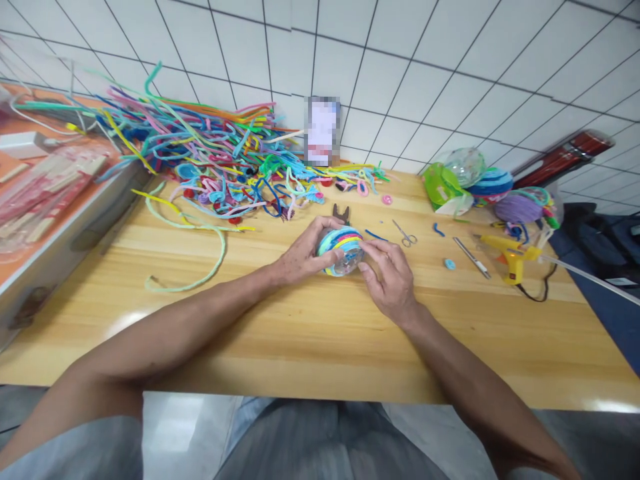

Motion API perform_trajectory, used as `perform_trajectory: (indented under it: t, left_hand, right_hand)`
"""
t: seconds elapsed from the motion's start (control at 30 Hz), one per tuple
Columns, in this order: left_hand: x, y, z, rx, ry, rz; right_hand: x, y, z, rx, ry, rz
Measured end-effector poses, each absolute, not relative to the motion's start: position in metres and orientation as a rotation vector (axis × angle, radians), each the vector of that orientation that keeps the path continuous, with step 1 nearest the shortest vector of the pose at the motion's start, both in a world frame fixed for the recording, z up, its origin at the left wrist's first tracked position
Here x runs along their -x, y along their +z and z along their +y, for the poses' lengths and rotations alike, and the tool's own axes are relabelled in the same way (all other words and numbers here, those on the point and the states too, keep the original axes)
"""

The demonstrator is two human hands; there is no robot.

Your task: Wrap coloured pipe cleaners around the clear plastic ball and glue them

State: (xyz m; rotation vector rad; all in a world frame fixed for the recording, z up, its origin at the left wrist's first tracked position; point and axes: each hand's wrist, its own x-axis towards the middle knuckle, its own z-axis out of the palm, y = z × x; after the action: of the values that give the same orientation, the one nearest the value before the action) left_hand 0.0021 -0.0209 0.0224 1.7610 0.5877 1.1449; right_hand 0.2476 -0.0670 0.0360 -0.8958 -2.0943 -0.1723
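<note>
A clear plastic ball (347,264) is partly wrapped in blue, yellow and pink pipe cleaners, with a bare see-through patch facing me. My left hand (301,257) is closed round its left side, the thumb across the front. Against its right edge press the bent fingers and thumb of my right hand (393,279); whether they also pinch a pipe cleaner end is too small to tell. Just beyond the ball lie dark-jawed pliers (341,213). To the right are a short blue pipe cleaner piece (376,235) and small scissors (405,233).
A tangled heap of pipe cleaners (215,147) fills the back left, beside an orange-lined box (15,267). A phone (321,132) leans on the tiled wall. Rightward are a craft knife (471,257), a yellow glue gun (513,257), wrapped balls (493,185) and a green packet (445,190).
</note>
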Motion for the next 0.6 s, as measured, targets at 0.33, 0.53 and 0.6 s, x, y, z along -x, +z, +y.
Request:
perform_trajectory:
  t: [0.33,0.53,0.6]
  left_hand:
    - [-0.002,0.014,-0.017,-1.807,1.178,0.631]
    - [-0.001,0.009,-0.018,-1.832,1.202,0.678]
    - [-0.001,0.011,-0.02,-1.829,1.168,0.714]
  right_hand:
    - [-0.28,0.075,-0.049,1.014,-0.445,-1.821]
    - [-0.395,0.104,-0.043,1.616,-0.16,-1.445]
    - [-0.434,0.1,-0.056,1.803,-0.094,-1.246]
